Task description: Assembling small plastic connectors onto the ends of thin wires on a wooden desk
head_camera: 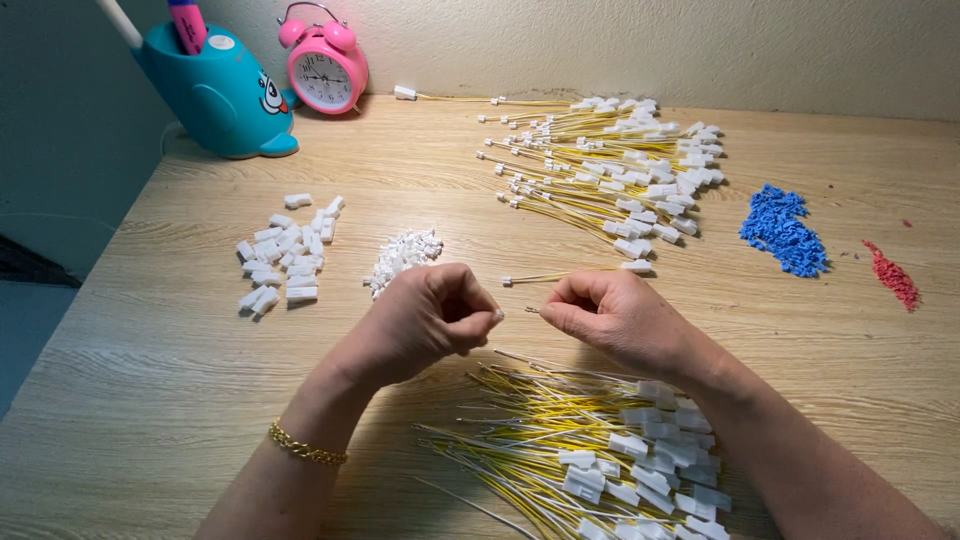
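From the head view, a tiny white piece [497,315] is pinched in the left hand [430,318], fingers curled shut. A thin wire end [533,310] is gripped by the right hand [612,318]. Both are held just above the near yellow wire pile [580,440] on the wooden desk [150,400].
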